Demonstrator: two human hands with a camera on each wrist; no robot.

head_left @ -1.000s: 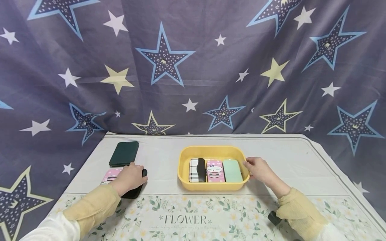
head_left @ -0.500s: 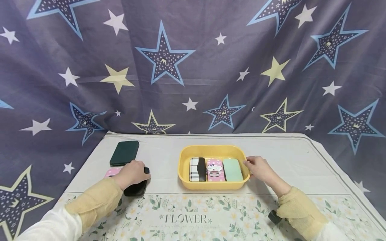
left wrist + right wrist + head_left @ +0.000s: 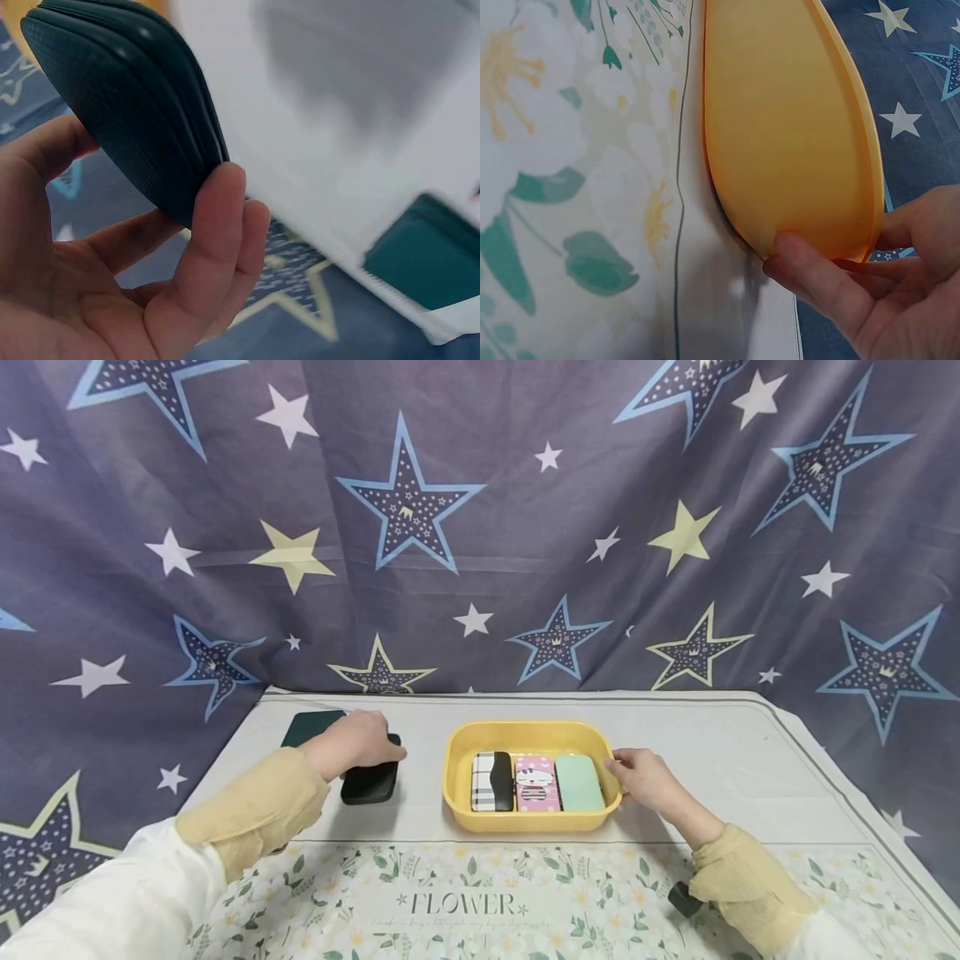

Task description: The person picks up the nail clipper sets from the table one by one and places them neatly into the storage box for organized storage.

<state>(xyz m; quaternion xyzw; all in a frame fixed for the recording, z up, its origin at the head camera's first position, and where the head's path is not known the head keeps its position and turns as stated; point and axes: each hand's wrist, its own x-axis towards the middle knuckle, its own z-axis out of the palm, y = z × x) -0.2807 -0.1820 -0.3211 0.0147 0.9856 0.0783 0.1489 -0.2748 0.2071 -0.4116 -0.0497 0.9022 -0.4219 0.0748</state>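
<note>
My left hand [image 3: 352, 745] pinches a dark wallet [image 3: 370, 782] between thumb and fingers, above the white cloth left of the yellow bin. Up close in the left wrist view, the wallet [image 3: 139, 97] shows layered edges and a textured dark face. Behind that hand lies a dark green flat wallet [image 3: 307, 725], partly covered by it. The yellow bin [image 3: 525, 822] holds a plaid-and-black case [image 3: 492, 782], a pink cat-print case [image 3: 536, 783] and a mint green case [image 3: 579, 783], side by side. At the bin's right end my right hand [image 3: 643, 779] grips its wall.
A white cloth [image 3: 720, 760] covers the table's back, and a floral strip [image 3: 457, 906] runs along the front. Star-printed curtain [image 3: 480, 527] hangs behind and at both sides. A small black block [image 3: 684, 900] is at my right sleeve.
My left hand has lifted the dark wallet and carried it right and away from me. The pink item beside it is now hidden behind my arm. My right hand and the bin stay put.
</note>
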